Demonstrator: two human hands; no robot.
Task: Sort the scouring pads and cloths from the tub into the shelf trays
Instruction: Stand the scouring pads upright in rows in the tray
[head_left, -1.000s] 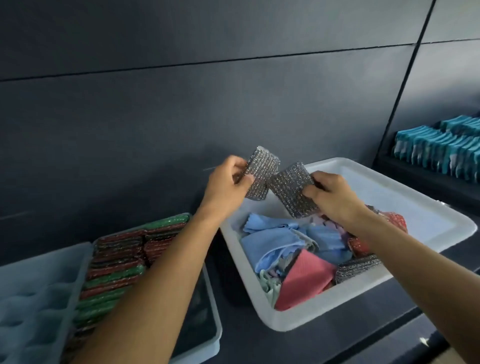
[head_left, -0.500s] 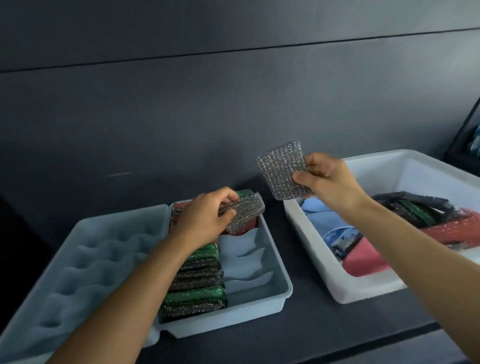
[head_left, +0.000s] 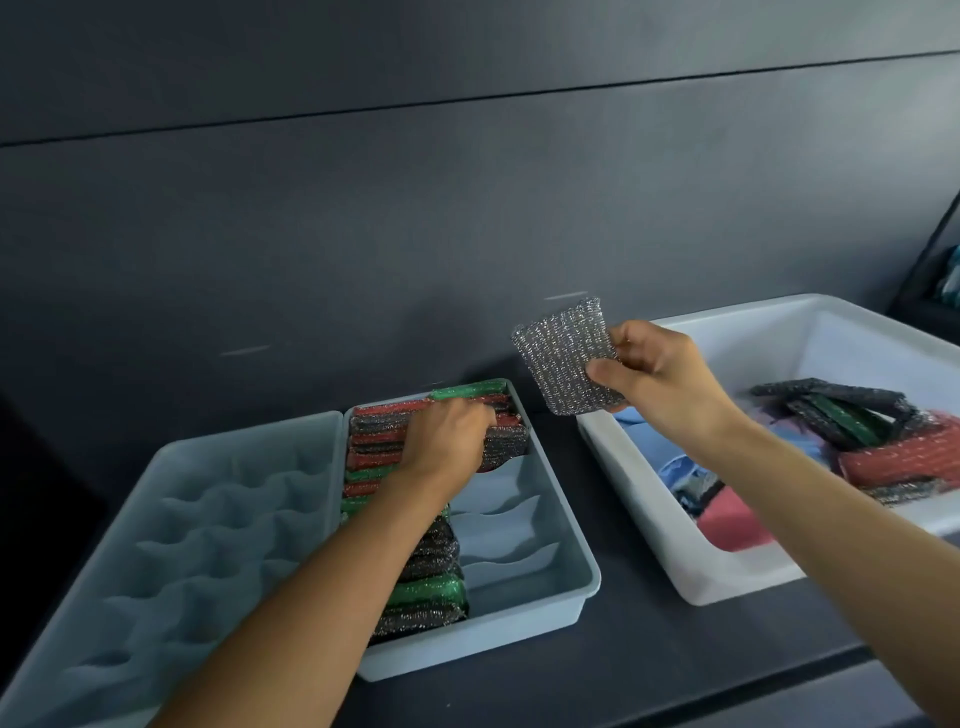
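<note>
Dark shelf (head_left: 623, 670), silver pad (head_left: 563, 353) pinched between right fingers (head_left: 605, 372), second pad (head_left: 506, 449) gripped under left fingers (head_left: 470, 422).

Dark shelf (head_left: 613, 670), blue divided tray (head_left: 493, 639) under the gripping left hand (head_left: 447, 441), moulded tray (head_left: 208, 519) touching it further left, white tub (head_left: 727, 582) under the gripping right hand (head_left: 660, 374).

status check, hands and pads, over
Left hand grips silver pad down in divided tray. Right hand pinches second silver pad aloft beside tub. Path clear.
</note>
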